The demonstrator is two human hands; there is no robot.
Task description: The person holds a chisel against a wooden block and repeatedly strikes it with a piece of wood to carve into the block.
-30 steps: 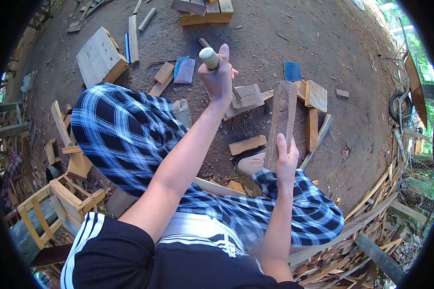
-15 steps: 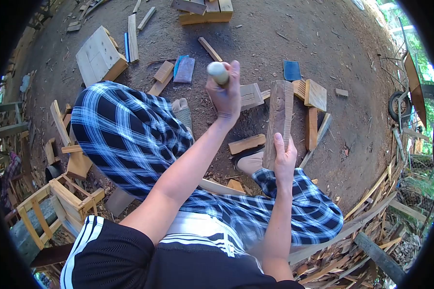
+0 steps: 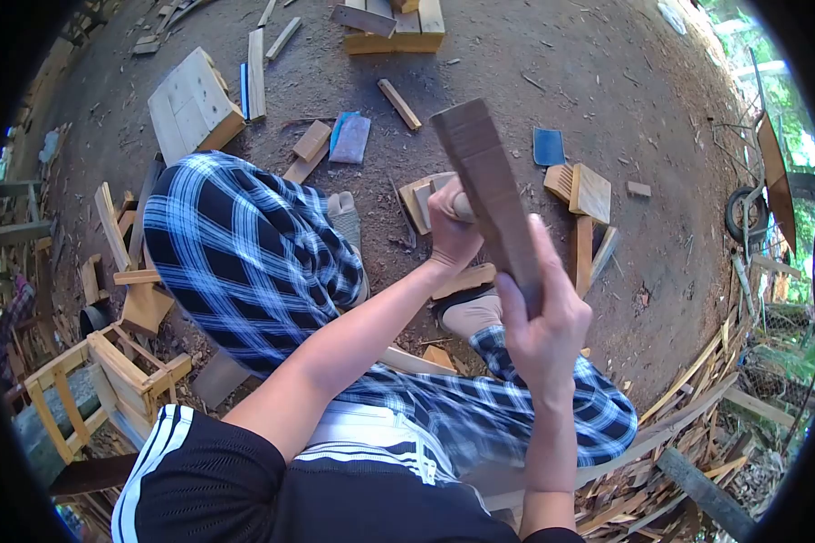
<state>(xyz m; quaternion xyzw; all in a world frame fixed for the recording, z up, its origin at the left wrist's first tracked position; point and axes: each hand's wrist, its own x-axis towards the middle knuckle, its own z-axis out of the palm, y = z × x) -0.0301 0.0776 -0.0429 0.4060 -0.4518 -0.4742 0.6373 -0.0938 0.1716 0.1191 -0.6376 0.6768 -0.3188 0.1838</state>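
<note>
My right hand [image 3: 549,317] grips the lower end of a long brown wooden block [image 3: 491,181], thumb on one side and fingers on the other. The block is raised and its top leans left. My left hand [image 3: 455,226] is closed round a pale rounded handle [image 3: 463,207], just left of the block. The block hides the far part of what this hand holds. Behind my left hand, a light wooden block [image 3: 417,201] lies on the ground.
A square wood piece [image 3: 590,194] and a blue sheet [image 3: 548,147] lie at the right. Plastic packets [image 3: 349,140] lie ahead. A large wooden block [image 3: 190,104] sits at the upper left, a wooden frame [image 3: 122,373] at the lower left. Scraps [image 3: 643,480] pile at the lower right.
My right hand has lifted the long block, and its top has swung left. My left hand has moved down and right with the pale handle, coming close beside the block.
</note>
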